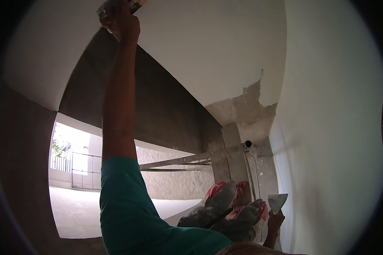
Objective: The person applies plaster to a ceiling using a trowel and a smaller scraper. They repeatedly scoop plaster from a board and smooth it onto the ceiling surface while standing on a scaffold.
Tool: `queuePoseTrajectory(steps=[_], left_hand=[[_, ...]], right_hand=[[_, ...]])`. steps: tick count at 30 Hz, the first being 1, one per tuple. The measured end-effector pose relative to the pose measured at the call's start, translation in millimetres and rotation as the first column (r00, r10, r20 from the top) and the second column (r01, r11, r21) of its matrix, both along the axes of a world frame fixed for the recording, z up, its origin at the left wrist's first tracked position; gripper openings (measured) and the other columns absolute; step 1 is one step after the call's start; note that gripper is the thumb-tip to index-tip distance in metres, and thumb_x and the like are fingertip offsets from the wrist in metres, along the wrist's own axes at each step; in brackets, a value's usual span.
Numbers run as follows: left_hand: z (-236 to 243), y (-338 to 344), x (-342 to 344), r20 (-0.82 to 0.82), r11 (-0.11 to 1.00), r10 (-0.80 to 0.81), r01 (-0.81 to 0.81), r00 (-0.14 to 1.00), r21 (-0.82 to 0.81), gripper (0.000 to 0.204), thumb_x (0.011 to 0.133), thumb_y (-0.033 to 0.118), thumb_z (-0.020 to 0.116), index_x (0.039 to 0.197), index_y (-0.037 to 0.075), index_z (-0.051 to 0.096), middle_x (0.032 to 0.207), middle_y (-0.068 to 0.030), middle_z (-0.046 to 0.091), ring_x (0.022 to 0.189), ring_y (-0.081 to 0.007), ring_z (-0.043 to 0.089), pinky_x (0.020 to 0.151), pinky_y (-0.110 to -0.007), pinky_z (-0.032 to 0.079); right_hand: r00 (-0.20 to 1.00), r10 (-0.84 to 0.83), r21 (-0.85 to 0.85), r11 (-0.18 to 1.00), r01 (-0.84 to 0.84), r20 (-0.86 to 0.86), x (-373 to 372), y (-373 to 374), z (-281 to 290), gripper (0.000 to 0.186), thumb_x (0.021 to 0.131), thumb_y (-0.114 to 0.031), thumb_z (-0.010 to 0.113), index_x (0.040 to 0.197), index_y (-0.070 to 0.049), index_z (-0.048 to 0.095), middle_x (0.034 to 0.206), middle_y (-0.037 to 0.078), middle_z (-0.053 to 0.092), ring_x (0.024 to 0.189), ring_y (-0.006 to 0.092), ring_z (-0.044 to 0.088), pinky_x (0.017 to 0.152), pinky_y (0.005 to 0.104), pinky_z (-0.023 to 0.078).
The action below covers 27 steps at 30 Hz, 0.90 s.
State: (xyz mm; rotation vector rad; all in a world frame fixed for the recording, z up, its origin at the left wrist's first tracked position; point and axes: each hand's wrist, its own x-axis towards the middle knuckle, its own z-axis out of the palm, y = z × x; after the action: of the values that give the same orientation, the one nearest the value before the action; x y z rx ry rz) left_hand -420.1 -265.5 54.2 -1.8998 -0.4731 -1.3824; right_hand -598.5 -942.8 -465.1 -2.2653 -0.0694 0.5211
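My left arm, in a green sleeve, stretches up across the view. At its end my left hand (121, 23) is closed around a tool (135, 6) with black and orange parts. The top edge cuts this tool off, so its kind does not show. Low at the right, close to the white wall (327, 140), my right hand (275, 224) grips a putty knife (278, 202). Its flat, flaring grey blade points upward. Behind the left hand spreads a smooth pale plastered surface (212, 46), with a rough bare patch (242, 108) farther down.
My feet, in red and grey footwear (217, 191), stand by narrow boards (232, 155). Metal bars (174, 163) run across beside them. A dark beam-like band (157, 93) crosses behind my arm. At the left, an opening shows a pale floor (78, 212) far below and a metal frame (86, 170).
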Motion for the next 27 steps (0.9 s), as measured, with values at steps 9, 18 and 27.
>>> queuePoseTrajectory(steps=[9, 18, 27], left_hand=[[-123, -40, -5, -0.187, 0.985, -0.009, -0.024, 0.982, -0.173, 0.061, 0.073, -0.004, 0.055, 0.131, 0.017, 0.052, 0.140, 0.0019, 0.048, 0.132, -0.0362, 0.038, 0.105, -0.061, 0.021], [14, -35, 12, 0.004, 0.999, 0.031, -0.031, 1.000, 0.029, 0.066, 0.078, -0.007, 0.049, 0.140, 0.015, 0.043, 0.143, -0.0070, 0.045, 0.136, -0.0347, 0.034, 0.109, -0.058, 0.020], [-23, -30, 29, -0.047, 0.970, -0.037, 0.024, 0.998, -0.242, 0.067, 0.083, -0.005, 0.049, 0.144, 0.018, 0.037, 0.147, -0.0098, 0.038, 0.139, -0.0352, 0.028, 0.112, -0.056, 0.014]], right_hand=[[0.997, -0.074, -0.010, 0.997, 0.074, -0.011, -3, 5, 9, 0.033, 0.065, -0.003, 0.071, 0.098, 0.002, 0.064, 0.081, 0.025, 0.067, 0.075, 0.0429, 0.065, 0.067, 0.0471, 0.050], [1.000, -0.017, -0.073, 0.997, 0.018, 0.013, 0, -1, 9, 0.025, 0.067, 0.002, 0.068, 0.091, 0.002, 0.062, 0.080, 0.020, 0.067, 0.078, 0.0379, 0.067, 0.069, 0.0417, 0.051], [1.000, 0.000, -0.088, 0.996, 0.003, 0.027, -13, 5, 24, 0.031, 0.066, -0.005, 0.072, 0.094, 0.003, 0.062, 0.084, 0.025, 0.066, 0.081, 0.0438, 0.064, 0.072, 0.0476, 0.051]])
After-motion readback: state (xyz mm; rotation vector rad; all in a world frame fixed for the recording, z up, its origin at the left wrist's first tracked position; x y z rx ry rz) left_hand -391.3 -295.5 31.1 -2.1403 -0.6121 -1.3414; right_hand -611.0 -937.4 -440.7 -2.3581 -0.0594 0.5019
